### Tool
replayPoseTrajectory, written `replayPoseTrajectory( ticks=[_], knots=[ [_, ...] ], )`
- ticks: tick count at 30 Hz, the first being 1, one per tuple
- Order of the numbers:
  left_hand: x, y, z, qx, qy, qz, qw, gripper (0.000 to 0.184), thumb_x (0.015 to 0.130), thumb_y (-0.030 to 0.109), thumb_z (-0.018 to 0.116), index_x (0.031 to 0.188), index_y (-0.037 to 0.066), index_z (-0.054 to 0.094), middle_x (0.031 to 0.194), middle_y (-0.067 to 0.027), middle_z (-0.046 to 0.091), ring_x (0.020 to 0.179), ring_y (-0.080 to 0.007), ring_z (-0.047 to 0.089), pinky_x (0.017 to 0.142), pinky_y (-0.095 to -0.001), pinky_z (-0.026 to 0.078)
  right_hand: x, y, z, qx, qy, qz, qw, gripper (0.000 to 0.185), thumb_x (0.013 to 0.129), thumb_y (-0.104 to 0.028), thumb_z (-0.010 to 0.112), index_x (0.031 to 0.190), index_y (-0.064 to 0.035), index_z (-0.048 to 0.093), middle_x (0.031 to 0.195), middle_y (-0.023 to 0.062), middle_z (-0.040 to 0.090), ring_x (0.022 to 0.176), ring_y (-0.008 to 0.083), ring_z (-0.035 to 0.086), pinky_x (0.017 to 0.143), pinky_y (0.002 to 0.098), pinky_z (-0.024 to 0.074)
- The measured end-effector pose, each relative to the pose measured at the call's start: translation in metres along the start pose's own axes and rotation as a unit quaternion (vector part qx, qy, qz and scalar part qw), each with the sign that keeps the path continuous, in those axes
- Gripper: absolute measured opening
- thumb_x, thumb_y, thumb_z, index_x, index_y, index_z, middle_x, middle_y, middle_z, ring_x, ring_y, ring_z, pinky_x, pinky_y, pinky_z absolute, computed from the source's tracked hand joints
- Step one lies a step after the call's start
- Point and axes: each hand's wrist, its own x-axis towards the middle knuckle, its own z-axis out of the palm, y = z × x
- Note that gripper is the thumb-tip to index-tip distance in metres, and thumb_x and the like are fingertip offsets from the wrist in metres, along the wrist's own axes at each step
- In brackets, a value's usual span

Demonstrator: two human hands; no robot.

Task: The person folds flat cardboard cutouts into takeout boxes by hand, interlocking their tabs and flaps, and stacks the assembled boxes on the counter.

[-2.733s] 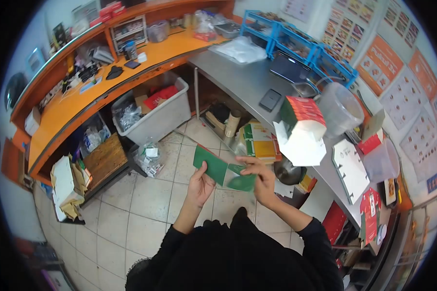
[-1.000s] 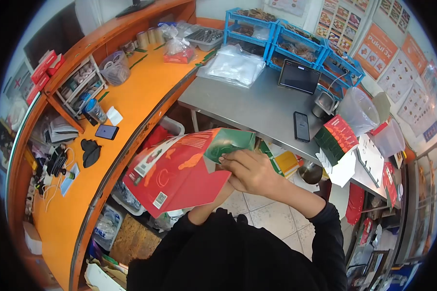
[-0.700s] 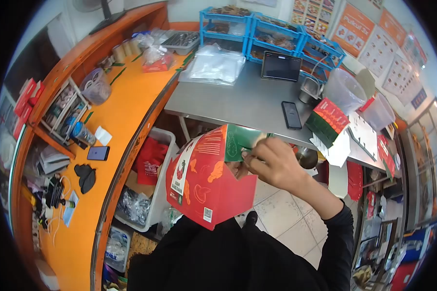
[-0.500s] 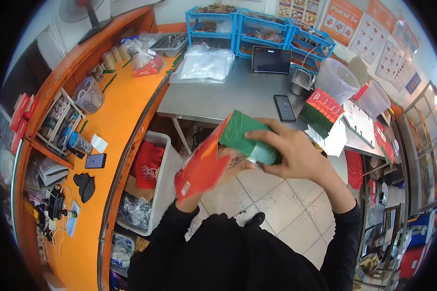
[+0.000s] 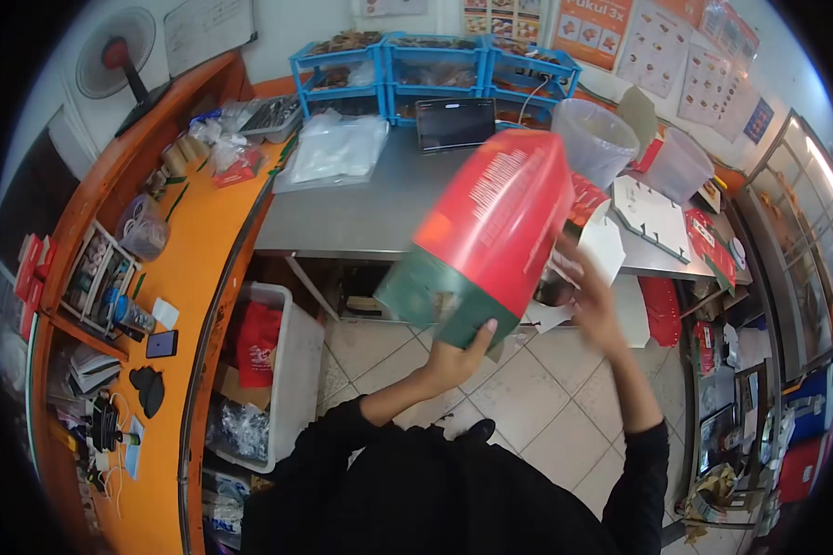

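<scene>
A red and green cardboard box (image 5: 495, 222) is held up in front of me, tilted, with its green end toward me. My left hand (image 5: 458, 363) is closed on the green end from below, the thumb lying against the box. To the right of the box is my right hand (image 5: 590, 301), smeared by motion. Its fingers are too blurred to show whether they touch the box. Behind the held box, partly hidden, another red printed box (image 5: 586, 196) stands near white card sheets (image 5: 611, 242) on the steel table (image 5: 329, 222).
Clear plastic bags (image 5: 335, 148), a tablet (image 5: 455, 125) and plastic tubs (image 5: 594, 139) stand on the steel table below blue racks (image 5: 435, 67). At left runs an orange counter (image 5: 171, 268) with a phone (image 5: 162, 344). A grey bin (image 5: 282, 370) stands beneath its edge.
The box has been raised and turned, its red side now toward the back. My left hand now supports its green end; my right hand has left the green part and moved right. The view has shifted.
</scene>
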Motion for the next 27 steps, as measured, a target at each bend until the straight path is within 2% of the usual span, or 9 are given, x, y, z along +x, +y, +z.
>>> replayPoseTrajectory(
  ticks=[3, 8, 10, 12, 16, 18, 21, 23, 27],
  knots=[
    [0.023, 0.013, 0.022, -0.171, 0.031, -0.069, 0.982, 0.020, 0.083, 0.007, 0.049, 0.101, -0.003, 0.048, 0.087, -0.0051, 0.053, 0.080, -0.0116, 0.050, 0.069, -0.0260, 0.042, -0.045, -0.018, 0.018, -0.221, -0.032, -0.154, 0.963, 0.027, 0.056, -0.006, 0.061, 0.080, -0.0177, 0.058, 0.130, 0.0139, 0.034, 0.120, 0.0442, 0.025, 0.094, 0.0540, 0.0284],
    [0.049, 0.028, 0.084, -0.308, 0.018, -0.094, 0.947, 0.060, 0.082, 0.008, 0.052, 0.128, 0.001, 0.015, 0.109, -0.0079, 0.041, 0.097, -0.0120, 0.043, 0.081, -0.0261, 0.038, -0.084, 0.025, -0.019, -0.385, 0.082, -0.230, 0.890, 0.020, 0.060, -0.015, 0.067, 0.072, -0.0161, 0.051, 0.123, 0.0146, 0.039, 0.117, 0.0423, 0.030, 0.090, 0.0573, 0.0322],
    [0.060, 0.010, 0.102, -0.291, 0.009, -0.077, 0.954, 0.053, 0.080, 0.007, 0.054, 0.125, 0.000, 0.026, 0.112, -0.0079, 0.041, 0.101, -0.0125, 0.041, 0.085, -0.0270, 0.036, -0.095, 0.027, -0.042, -0.383, 0.092, -0.234, 0.889, 0.020, 0.061, -0.014, 0.065, 0.074, -0.0151, 0.049, 0.123, 0.0187, 0.039, 0.116, 0.0429, 0.032, 0.089, 0.0581, 0.0324],
    [0.076, -0.001, 0.110, -0.288, -0.140, -0.115, 0.940, 0.043, 0.079, 0.004, 0.055, 0.118, 0.000, 0.037, 0.113, -0.0083, 0.044, 0.101, -0.0142, 0.044, 0.086, -0.0278, 0.037, -0.109, 0.027, -0.066, -0.335, 0.096, -0.236, 0.907, 0.019, 0.066, -0.010, 0.062, 0.078, -0.0130, 0.047, 0.124, 0.0236, 0.037, 0.114, 0.0457, 0.034, 0.090, 0.0570, 0.0320],
    [0.114, -0.011, 0.150, -0.541, -0.269, -0.158, 0.781, 0.033, 0.078, 0.004, 0.058, 0.108, 0.003, 0.047, 0.101, -0.0080, 0.055, 0.093, -0.0182, 0.054, 0.082, -0.0319, 0.045, -0.138, 0.008, -0.084, 0.035, 0.149, -0.117, 0.981, 0.021, 0.080, -0.012, 0.053, 0.099, -0.0069, 0.045, 0.125, 0.0300, 0.033, 0.115, 0.0459, 0.033, 0.093, 0.0515, 0.0315],
    [0.121, -0.013, 0.167, -0.387, -0.266, -0.209, 0.858, 0.034, 0.078, 0.010, 0.061, 0.108, 0.004, 0.047, 0.102, -0.0076, 0.055, 0.089, -0.0168, 0.056, 0.072, -0.0320, 0.051, -0.142, -0.003, -0.085, 0.200, 0.405, -0.144, 0.880, 0.037, 0.081, -0.020, 0.057, 0.111, -0.0067, 0.042, 0.122, 0.0290, 0.037, 0.115, 0.0413, 0.036, 0.092, 0.0465, 0.0346],
    [0.115, 0.019, 0.187, -0.374, -0.249, -0.209, 0.869, 0.033, 0.078, 0.011, 0.061, 0.107, 0.002, 0.048, 0.101, -0.0081, 0.055, 0.089, -0.0159, 0.056, 0.070, -0.0306, 0.051, -0.149, -0.021, -0.141, -0.066, 0.289, -0.151, 0.943, 0.035, 0.074, -0.022, 0.064, 0.105, -0.0089, 0.055, 0.107, 0.0165, 0.054, 0.107, 0.0355, 0.047, 0.088, 0.0383, 0.0414],
    [0.114, 0.040, 0.189, -0.355, -0.274, -0.149, 0.881, 0.027, 0.080, 0.006, 0.056, 0.105, -0.001, 0.048, 0.101, -0.0085, 0.054, 0.090, -0.0142, 0.055, 0.073, -0.0280, 0.050, -0.143, -0.053, -0.159, -0.375, 0.122, -0.175, 0.902, 0.023, 0.066, -0.018, 0.067, 0.087, -0.0078, 0.065, 0.095, 0.0051, 0.062, 0.100, 0.0280, 0.054, 0.081, 0.0361, 0.0478],
    [0.101, 0.039, 0.215, -0.275, -0.302, -0.032, 0.912, 0.023, 0.083, -0.005, 0.045, 0.106, -0.004, 0.046, 0.103, -0.0091, 0.053, 0.093, -0.0125, 0.053, 0.078, -0.0246, 0.045, -0.147, -0.054, -0.163, -0.571, 0.101, -0.139, 0.803, 0.024, 0.064, -0.012, 0.066, 0.087, -0.0086, 0.065, 0.094, 0.0030, 0.062, 0.097, 0.0273, 0.055, 0.078, 0.0371, 0.0492]
  ],
)
